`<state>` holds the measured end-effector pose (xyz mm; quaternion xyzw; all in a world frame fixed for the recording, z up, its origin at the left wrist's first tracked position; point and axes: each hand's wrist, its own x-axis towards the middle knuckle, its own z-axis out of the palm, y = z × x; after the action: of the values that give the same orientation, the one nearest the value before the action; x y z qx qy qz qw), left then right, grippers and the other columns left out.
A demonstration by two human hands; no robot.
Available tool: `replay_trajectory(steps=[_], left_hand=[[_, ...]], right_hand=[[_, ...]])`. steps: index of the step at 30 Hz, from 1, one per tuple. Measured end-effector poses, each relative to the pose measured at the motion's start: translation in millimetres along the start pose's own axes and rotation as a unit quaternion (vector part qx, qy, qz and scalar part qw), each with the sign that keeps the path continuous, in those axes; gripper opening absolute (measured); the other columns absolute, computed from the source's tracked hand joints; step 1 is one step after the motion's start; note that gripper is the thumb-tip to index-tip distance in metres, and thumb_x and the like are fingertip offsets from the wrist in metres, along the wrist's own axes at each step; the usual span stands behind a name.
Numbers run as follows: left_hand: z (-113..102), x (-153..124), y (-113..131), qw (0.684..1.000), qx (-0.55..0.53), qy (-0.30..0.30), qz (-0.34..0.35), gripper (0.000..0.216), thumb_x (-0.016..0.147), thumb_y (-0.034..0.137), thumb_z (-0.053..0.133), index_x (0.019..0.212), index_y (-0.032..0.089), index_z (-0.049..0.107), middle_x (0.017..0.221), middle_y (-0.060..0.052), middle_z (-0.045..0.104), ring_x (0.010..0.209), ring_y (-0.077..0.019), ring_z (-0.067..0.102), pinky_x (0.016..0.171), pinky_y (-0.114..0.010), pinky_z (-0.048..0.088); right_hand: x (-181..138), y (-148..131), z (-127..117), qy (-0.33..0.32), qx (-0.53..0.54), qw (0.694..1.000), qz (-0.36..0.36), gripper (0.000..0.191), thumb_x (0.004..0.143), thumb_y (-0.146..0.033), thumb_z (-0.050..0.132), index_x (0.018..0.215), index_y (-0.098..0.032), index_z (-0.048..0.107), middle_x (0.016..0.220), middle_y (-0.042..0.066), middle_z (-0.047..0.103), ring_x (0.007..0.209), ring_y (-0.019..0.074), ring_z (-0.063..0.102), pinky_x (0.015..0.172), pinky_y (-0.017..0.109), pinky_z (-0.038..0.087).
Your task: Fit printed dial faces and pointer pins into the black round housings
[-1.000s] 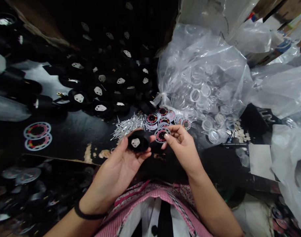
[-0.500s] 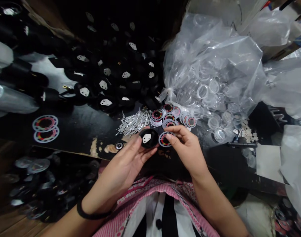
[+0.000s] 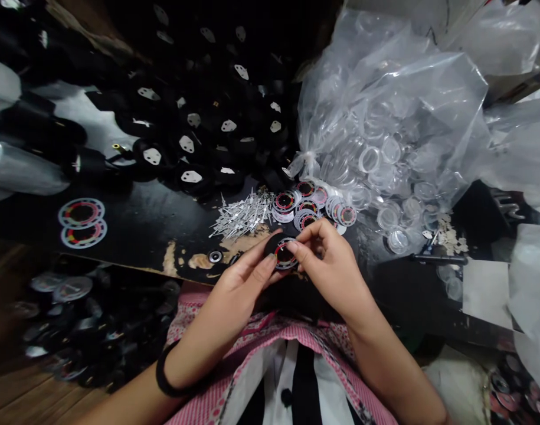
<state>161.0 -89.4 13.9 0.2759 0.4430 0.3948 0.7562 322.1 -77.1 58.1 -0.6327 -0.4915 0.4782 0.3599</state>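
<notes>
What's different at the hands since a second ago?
The right hand has moved its printed disc leftward, from beside the round black case to over it; the left hand still holds the case. Neither was let go. The pin pile and the two discs at far left stayed put.

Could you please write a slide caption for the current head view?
The left hand holds a black round part while the right hand holds a printed dial over it.

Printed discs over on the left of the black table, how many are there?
2. The farther disc and the nearer disc overlap, well to the left of the left hand. Any lying directly beneath them would be hidden.
</notes>
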Motion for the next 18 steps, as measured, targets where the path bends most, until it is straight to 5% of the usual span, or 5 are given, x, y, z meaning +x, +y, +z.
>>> replay_trajectory(steps=[6,10,14,18], left_hand=[[-6,-5,-1,0.998,0.058,0.0,0.001,0.036,0.081,0.038,0.077,0.115,0.026,0.072,0.118,-0.007,0.075,0.108,-0.0279,0.071,0.098,-0.043,0.056],[-29,-13,10,0.986,0.133,0.09,0.045,0.03,0.079,0.035,0.078,0.108,0.027,0.074,0.108,-0.003,0.077,0.104,-0.028,0.071,0.103,-0.046,0.053],[-43,-4,30,0.961,-0.006,0.22,0.165,0.013,0.086,0.03,0.072,0.099,0.028,0.071,0.107,0.001,0.076,0.121,-0.0261,0.065,0.115,-0.045,0.042],[-32,13,38,0.963,-0.067,0.19,0.18,0.011,0.088,0.025,0.069,0.099,0.024,0.07,0.114,-0.002,0.074,0.127,-0.023,0.06,0.117,-0.042,0.039]], right_hand=[[-8,2,4,-0.038,-0.042,0.998,0.002,0.013,0.086,-0.028,0.066,0.093,-0.022,0.056,0.081,-0.004,0.061,0.067,0.0113,0.057,0.059,0.023,0.045],[0,-2,13,-0.125,-0.132,0.98,-0.082,0.01,0.093,-0.021,0.058,0.102,-0.021,0.062,0.095,0.001,0.07,0.084,0.0155,0.065,0.074,0.028,0.049],[25,-3,32,-0.086,-0.388,0.899,-0.184,0.019,0.098,-0.02,0.051,0.105,-0.02,0.069,0.104,0.008,0.07,0.1,0.0266,0.062,0.088,0.043,0.043],[36,3,41,-0.08,-0.506,0.83,-0.22,0.022,0.098,-0.025,0.052,0.112,-0.022,0.069,0.11,0.01,0.067,0.102,0.0312,0.057,0.084,0.045,0.04]])
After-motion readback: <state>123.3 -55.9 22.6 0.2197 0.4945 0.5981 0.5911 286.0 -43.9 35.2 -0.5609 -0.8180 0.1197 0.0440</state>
